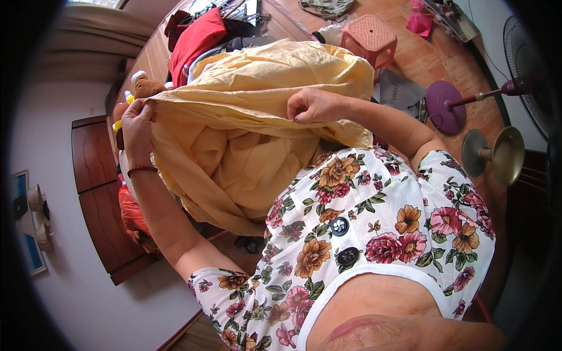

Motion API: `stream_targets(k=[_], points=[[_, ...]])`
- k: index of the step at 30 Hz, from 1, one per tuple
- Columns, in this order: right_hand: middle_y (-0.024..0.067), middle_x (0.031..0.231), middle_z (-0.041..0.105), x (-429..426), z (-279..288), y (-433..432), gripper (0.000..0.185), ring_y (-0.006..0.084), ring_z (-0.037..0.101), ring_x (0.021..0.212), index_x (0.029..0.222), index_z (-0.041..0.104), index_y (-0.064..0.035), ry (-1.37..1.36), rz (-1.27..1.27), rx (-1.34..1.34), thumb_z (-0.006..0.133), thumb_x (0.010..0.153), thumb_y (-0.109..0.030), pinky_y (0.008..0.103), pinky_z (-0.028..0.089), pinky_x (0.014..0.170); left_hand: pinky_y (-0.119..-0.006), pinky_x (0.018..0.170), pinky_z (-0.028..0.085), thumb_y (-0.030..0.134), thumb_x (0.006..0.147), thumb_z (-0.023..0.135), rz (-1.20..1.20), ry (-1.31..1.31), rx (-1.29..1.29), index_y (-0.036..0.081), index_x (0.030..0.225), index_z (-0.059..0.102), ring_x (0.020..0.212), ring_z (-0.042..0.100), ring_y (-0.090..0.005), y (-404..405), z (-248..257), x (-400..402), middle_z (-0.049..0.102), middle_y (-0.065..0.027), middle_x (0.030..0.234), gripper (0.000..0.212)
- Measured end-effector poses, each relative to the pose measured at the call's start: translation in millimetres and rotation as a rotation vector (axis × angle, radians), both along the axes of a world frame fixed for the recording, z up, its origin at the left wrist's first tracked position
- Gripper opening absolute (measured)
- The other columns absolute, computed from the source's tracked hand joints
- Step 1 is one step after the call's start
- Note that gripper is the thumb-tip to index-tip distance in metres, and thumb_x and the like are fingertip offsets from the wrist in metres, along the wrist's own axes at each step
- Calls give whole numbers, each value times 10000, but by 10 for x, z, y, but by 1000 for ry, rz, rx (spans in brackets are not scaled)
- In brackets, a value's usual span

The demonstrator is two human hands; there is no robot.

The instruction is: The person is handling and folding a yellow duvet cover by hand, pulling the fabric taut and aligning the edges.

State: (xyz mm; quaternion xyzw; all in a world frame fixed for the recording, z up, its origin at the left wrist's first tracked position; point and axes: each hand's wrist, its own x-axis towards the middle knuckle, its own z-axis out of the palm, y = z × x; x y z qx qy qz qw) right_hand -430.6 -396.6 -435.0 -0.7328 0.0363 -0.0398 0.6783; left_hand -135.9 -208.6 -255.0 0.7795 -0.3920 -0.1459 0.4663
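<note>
A large yellow cloth lies bunched over the space in front of me, with deep folds hanging towards my lap. My left hand, a dark red beaded bracelet on its wrist, pinches one end of the cloth's long hemmed edge between thumb and fingers. Further along the same edge, my right hand grips the fabric with curled fingers. Between the two hands the edge runs nearly straight. What the cloth rests on is mostly hidden beneath it.
Beyond the cloth lie a red cushion-like item and a brown plush toy. To the right are a pink plastic stool, a grey bag with writing, a fan's purple base and a brass-coloured stand. A red plastic bag sits left.
</note>
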Motion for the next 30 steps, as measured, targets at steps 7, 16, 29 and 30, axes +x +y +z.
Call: stream_targets(k=[7,16,29,30], points=[[49,753,571,-63,-144,-117,128,111,509,679,882,576,17,-133,-371,28,514,771,6,269,443,615,-172,543,296,86,892,578,-2,6,-15,34,817,596,605,385,-24,0,-22,35,487,51,678,93],[59,716,579,-113,-32,-102,33,106,546,698,806,562,18,-180,-451,-154,561,774,10,280,459,640,-186,558,301,77,883,601,16,16,-20,37,746,582,613,373,-36,-18,-28,-9,423,58,717,144],[44,728,431,-250,-158,77,184,188,481,594,851,534,-84,-1015,-397,-1191,596,678,-65,310,412,496,-173,560,325,84,874,615,25,-32,14,16,877,637,619,408,-30,-57,-49,1,506,58,720,72],[33,736,420,-254,-162,124,171,175,485,613,836,528,-92,-1021,-383,-1240,594,678,-101,301,410,494,-173,558,325,84,874,615,25,-24,11,15,881,638,619,409,-29,-60,-55,2,507,58,720,73]])
